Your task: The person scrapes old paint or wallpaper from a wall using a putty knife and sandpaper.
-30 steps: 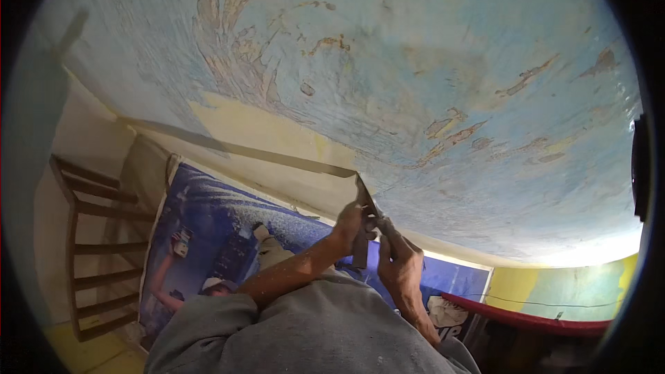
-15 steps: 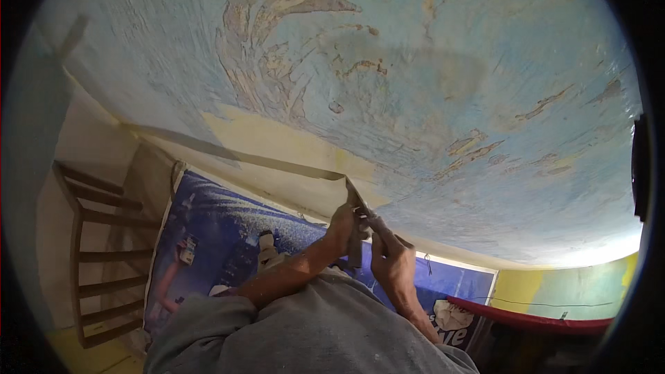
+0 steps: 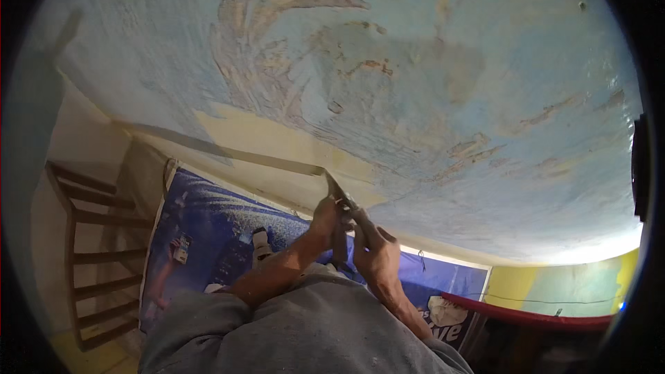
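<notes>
Both of my hands are close together at chest height, in front of the wall. My right hand (image 3: 377, 255) is closed on the handle of a flat scraper, whose thin blade (image 3: 338, 188) points up and to the left, seen almost edge-on. My left hand (image 3: 322, 223) is closed beside the blade, fingers near its lower part. A second flat greyish piece (image 3: 339, 246) hangs below the left fingers, like another scraper's handle; its other end is hidden. The blue wall (image 3: 415, 118) has rough patches of peeled paint and a bare cream strip (image 3: 263, 137) low down.
A wooden ladder-like frame (image 3: 107, 258) stands at the left. A blue printed sheet (image 3: 208, 215) covers the area below the wall, with my foot (image 3: 261, 242) above it. At the lower right is a red-edged surface (image 3: 533, 310). A dark object (image 3: 639, 166) sits at the right rim.
My hands and the scraper have shifted slightly left in the picture, still close together. The view has turned a little. Both grips look the same.
</notes>
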A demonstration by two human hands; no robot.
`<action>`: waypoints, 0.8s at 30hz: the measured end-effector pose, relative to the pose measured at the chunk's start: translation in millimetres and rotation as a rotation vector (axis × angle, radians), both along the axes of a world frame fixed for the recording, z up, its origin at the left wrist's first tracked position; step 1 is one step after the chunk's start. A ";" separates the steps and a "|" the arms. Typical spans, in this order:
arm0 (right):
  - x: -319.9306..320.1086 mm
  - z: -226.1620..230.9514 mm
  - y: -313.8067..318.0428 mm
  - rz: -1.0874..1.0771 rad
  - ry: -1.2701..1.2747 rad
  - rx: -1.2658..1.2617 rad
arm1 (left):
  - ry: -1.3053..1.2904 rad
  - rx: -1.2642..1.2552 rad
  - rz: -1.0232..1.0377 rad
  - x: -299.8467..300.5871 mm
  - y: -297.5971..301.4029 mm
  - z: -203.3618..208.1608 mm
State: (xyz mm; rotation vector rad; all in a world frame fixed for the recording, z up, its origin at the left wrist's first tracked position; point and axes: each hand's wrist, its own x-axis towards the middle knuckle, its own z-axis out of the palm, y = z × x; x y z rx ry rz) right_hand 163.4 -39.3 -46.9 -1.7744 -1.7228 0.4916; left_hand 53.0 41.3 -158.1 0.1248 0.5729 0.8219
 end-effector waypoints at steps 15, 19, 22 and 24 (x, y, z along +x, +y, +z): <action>-16.7 -13.0 -3.8 0.008 -0.175 -0.010 | -0.184 -0.043 0.031 -16.0 0.7 -4.8; 7.9 7.5 -22.6 -0.082 -0.066 -0.062 | 0.072 0.003 -0.104 14.3 -15.6 35.9; -6.4 -8.0 -3.9 0.014 -0.098 -0.078 | -0.423 0.102 0.068 2.5 3.1 -42.1; -30.2 -33.0 24.8 0.032 -0.126 0.092 | -0.045 -0.045 0.090 -24.2 16.9 13.9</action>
